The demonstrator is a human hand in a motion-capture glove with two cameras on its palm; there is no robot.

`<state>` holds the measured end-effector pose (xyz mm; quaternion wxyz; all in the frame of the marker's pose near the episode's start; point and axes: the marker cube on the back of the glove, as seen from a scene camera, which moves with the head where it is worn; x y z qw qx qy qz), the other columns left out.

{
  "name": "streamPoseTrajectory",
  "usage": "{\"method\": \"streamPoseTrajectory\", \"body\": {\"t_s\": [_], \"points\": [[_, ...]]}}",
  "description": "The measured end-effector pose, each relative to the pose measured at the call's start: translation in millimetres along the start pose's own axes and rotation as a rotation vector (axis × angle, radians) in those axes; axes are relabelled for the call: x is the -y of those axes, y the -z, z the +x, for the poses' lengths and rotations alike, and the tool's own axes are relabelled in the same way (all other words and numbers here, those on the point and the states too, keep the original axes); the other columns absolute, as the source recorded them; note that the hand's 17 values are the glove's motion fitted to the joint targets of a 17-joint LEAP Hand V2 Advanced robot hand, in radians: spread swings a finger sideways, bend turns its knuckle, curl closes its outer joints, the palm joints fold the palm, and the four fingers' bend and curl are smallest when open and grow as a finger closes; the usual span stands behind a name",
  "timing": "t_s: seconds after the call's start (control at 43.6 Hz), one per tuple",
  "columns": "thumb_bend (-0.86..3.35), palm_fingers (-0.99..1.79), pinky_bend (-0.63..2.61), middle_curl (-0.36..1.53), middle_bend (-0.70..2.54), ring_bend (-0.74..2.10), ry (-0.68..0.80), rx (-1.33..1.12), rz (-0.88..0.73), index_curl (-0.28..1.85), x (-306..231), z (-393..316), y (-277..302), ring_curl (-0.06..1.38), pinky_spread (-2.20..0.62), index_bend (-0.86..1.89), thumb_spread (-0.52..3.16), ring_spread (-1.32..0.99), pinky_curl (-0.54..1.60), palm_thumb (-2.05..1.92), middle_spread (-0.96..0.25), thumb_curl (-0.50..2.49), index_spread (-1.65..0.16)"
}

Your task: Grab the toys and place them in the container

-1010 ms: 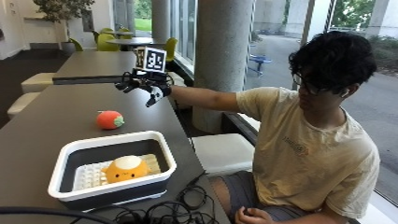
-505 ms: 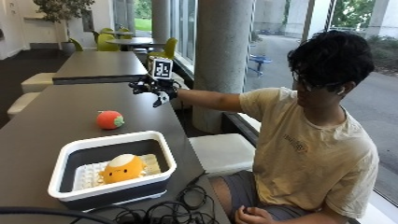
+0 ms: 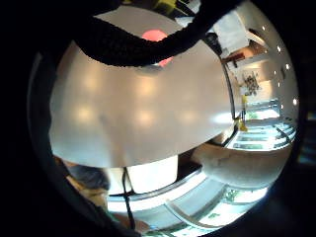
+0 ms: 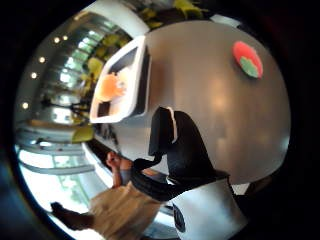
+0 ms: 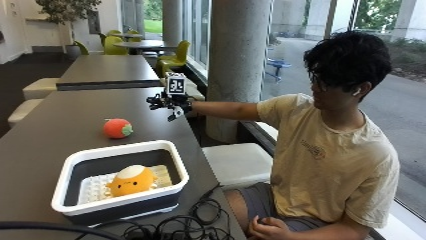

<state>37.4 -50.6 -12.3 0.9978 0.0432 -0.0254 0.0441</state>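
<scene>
1. My right hand [image 5: 170, 102] is up in the air over the far side of the bench [image 5: 60, 120]. The fingers are spread out and it holds nothing.

2. The red toy [image 5: 117, 128] lies alone on the bench, between my hand and the container [image 5: 170, 165]. It looks like a little tomato with a green patch. My hand is near it but not touching it.

3. I think my hand is open and high so it can come down over the red toy from above. In the thumb side palm view the toy sits well off to one side, so I am not right over it.

4. The white and dark container sits at the near end of the bench, close to the person. Its top is open, so toys can drop straight in.

5. An orange toy [image 5: 131, 180] already lies inside the container, on a pale mat at the bottom. That one looks done.

6. The red toy is the only one I see left out. It looks round and soft, so it may roll if I bump it.

7. Black cables [image 5: 186, 227] lie by the container.
</scene>
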Motion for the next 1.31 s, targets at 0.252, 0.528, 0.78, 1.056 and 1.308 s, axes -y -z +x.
{"method": "streamPoseTrajectory", "body": {"t_s": [0.252,0.528,0.78,1.056,1.308], "points": [[-0.02,-0.23,0.72,0.18,0.09,0.14,0.003,-0.058,-0.053,0.40,-10,6,-21,0.22,0.00,0.18,1.37,-0.03,0.31,-0.01,-0.03,0.28,-0.29],[-0.02,-0.21,0.71,0.16,0.09,0.14,0.085,0.073,-0.067,0.42,-12,14,-48,0.20,0.00,0.20,1.37,-0.03,0.33,-0.01,-0.04,0.28,-0.30],[-0.02,-0.20,0.70,0.15,0.09,0.15,-0.004,-0.032,-0.099,0.43,-18,36,-47,0.19,0.01,0.20,1.36,-0.03,0.34,-0.01,-0.04,0.28,-0.31],[-0.02,-0.19,0.70,0.14,0.09,0.15,-0.010,-0.046,-0.084,0.44,-15,39,-44,0.18,0.01,0.20,1.36,-0.03,0.35,-0.01,-0.04,0.27,-0.31],[-0.02,-0.19,0.70,0.13,0.09,0.15,0.046,0.044,-0.061,0.44,-13,28,-43,0.17,0.01,0.20,1.36,-0.03,0.35,-0.02,-0.04,0.27,-0.31]]}}
